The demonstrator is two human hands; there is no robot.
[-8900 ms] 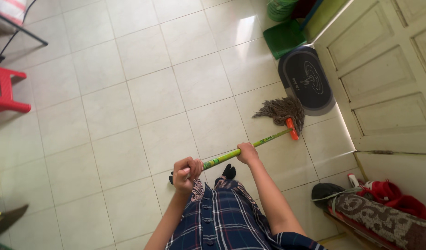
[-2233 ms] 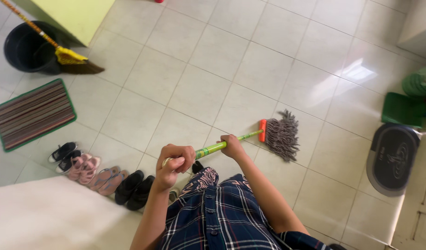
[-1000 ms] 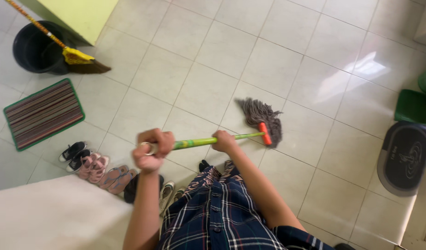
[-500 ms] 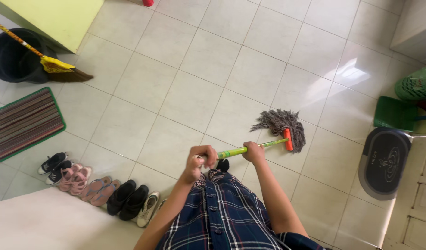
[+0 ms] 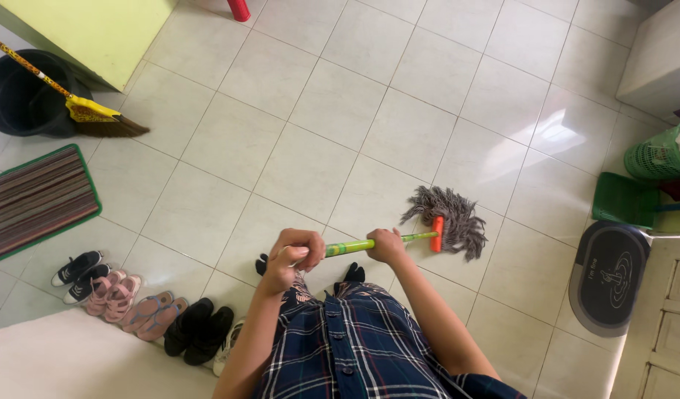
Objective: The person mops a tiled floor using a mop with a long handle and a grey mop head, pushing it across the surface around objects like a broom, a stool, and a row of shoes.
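Note:
I hold a mop with a green handle [image 5: 349, 246] in both hands. My left hand [image 5: 289, 256] grips the near end of the handle, just above my plaid shirt. My right hand [image 5: 386, 244] grips it further along. The orange mop head bar [image 5: 436, 234] and its grey strings [image 5: 458, 219] rest on the pale tiled floor, a little to the right of my right hand.
A row of shoes [image 5: 144, 310] lines the floor at lower left. A striped mat [image 5: 33, 202], a black bucket [image 5: 18, 96] and a broom [image 5: 89, 114] are at far left. A dark oval mat [image 5: 606, 279], green dustpan [image 5: 624, 199] and green basket [image 5: 659, 157] are at right.
The mop head has shifted slightly left and nearer over the last half second, its strings now spreading to the right. Both hands keep their grip on the handle.

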